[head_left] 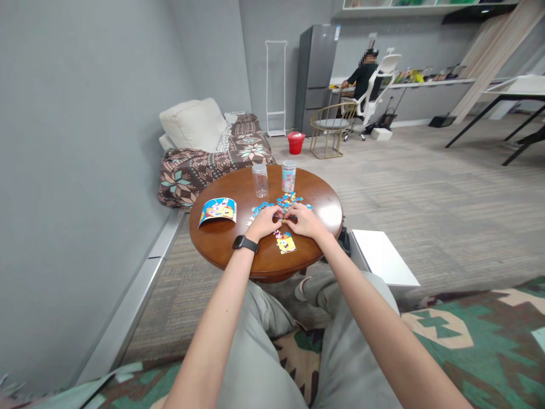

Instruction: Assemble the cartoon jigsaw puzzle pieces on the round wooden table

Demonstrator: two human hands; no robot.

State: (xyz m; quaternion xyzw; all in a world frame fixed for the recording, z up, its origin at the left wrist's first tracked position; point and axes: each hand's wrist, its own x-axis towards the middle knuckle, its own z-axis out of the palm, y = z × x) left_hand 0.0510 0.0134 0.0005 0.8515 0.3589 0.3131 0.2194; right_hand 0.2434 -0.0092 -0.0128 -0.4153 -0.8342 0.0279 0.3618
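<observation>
Both my hands rest on a round wooden table (221, 244), side by side among jigsaw pieces. My left hand (266, 221), with a black watch on the wrist, has its fingers curled over small pieces. My right hand (304, 220) touches it, fingers pinched on pieces too small to name. Loose blue and yellow puzzle pieces (286, 200) lie just beyond the fingers. A joined yellow puzzle section (285, 243) sits just in front of my hands. A curled picture sheet (218, 210) lies to the left. An empty clear jar (260, 180) and a printed tube (288, 175) stand at the far edge.
A white box (383, 258) stands right of the table. Beyond it are a couch with patterned throw (204, 162), a red bucket (296, 142), a gold wire chair (330, 129) and a fridge (315, 74). A person sits at a far desk (364, 76). My knees are below the table.
</observation>
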